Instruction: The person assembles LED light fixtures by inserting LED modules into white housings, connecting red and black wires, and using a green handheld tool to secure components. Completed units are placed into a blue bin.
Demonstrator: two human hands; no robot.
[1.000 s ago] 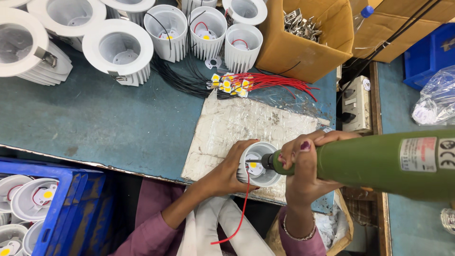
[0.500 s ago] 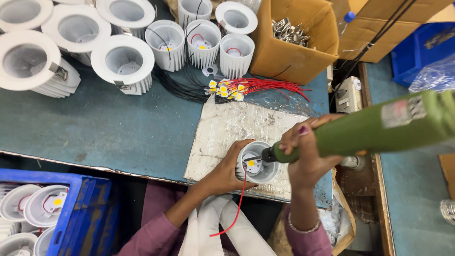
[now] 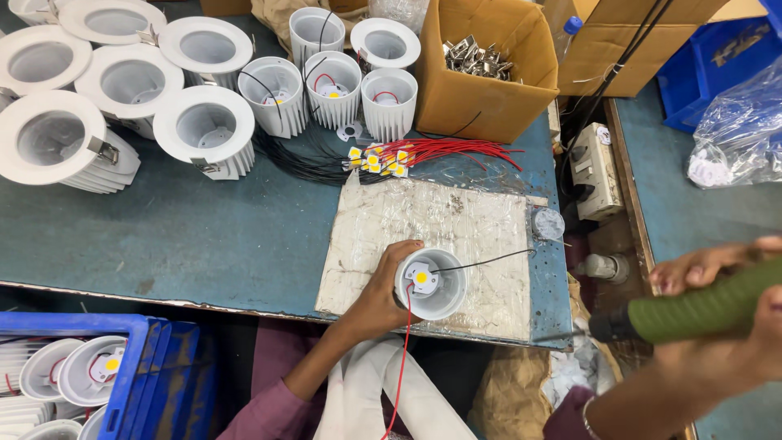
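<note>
Two hands working | left hand [image 3: 383, 297] is gripping white lamp housing [image 3: 432, 283] upright on the desk mat [image 3: 456, 236] | right hand [image 3: 733, 326] is clasping green screwdriver [image 3: 692, 310], tip lying right of housing, well apart, pointing left.

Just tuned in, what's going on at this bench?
A person's left hand grips a white lamp housing on a taped board, its red and black wires trailing out. The right hand holds a green power screwdriver off to the side, its tip clear of the housing. More housings and a box of clips sit behind.
</note>
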